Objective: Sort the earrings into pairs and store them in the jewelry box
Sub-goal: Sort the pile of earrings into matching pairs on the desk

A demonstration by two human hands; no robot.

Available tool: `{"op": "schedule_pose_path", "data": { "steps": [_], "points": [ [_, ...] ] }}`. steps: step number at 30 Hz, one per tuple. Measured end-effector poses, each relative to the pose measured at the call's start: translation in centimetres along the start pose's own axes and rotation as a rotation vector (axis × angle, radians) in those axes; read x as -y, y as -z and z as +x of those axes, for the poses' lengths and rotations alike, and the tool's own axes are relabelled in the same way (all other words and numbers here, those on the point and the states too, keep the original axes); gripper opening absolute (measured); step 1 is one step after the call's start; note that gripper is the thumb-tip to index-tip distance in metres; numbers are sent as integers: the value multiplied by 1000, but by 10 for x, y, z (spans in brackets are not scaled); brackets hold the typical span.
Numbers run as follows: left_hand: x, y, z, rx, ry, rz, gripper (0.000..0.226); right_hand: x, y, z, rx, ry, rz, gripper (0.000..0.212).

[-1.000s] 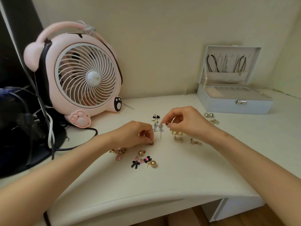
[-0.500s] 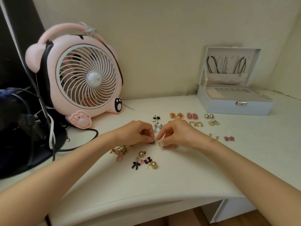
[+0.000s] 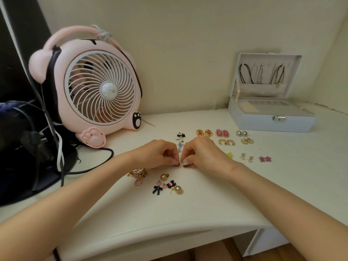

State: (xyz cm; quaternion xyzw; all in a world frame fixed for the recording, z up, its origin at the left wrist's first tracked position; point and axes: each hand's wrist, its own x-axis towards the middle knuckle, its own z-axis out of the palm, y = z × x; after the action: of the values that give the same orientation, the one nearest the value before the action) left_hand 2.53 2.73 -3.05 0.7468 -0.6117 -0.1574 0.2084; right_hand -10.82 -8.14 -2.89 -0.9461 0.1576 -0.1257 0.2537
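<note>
Down came my right grip (image 3: 203, 155) from beside the silver drop earrings (image 3: 180, 146), and it met my left grip (image 3: 158, 154) at mid-tabletop (image 3: 207, 208), fingertips almost touching. Each was curled and pinching: the left held a dark red stud (image 3: 177, 165) against the surface, and the right held the matching stud (image 3: 186, 166) just beside it.

I judged this to be the pairing step, with storing not yet begun (the jewelry box (image 3: 271, 123) stood open at the far right, well apart). Next I would need to set this pair among the sorted pairs near the pink oval earrings (image 3: 222, 133), then go to the loose heap around the gold ball earring (image 3: 178, 189). Pieces this small call for a fingertip pinch and a light release.

Both studs lay side by side, left to right across me. Which way their posts pointed was hidden under my fingers, and they looked too round to show a long axis.
</note>
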Motion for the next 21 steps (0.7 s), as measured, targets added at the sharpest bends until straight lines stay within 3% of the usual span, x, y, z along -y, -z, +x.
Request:
{"op": "schedule_pose_path", "data": {
  "steps": [14,21],
  "points": [
    [6,5,-9,-91,-18,-28,7,-6,-1,-7,-195,22,-11,11],
    [-1,-4,-4,-116,-50,27,12,-3,2,-9,-100,-2,-37,13]
  ]
}}
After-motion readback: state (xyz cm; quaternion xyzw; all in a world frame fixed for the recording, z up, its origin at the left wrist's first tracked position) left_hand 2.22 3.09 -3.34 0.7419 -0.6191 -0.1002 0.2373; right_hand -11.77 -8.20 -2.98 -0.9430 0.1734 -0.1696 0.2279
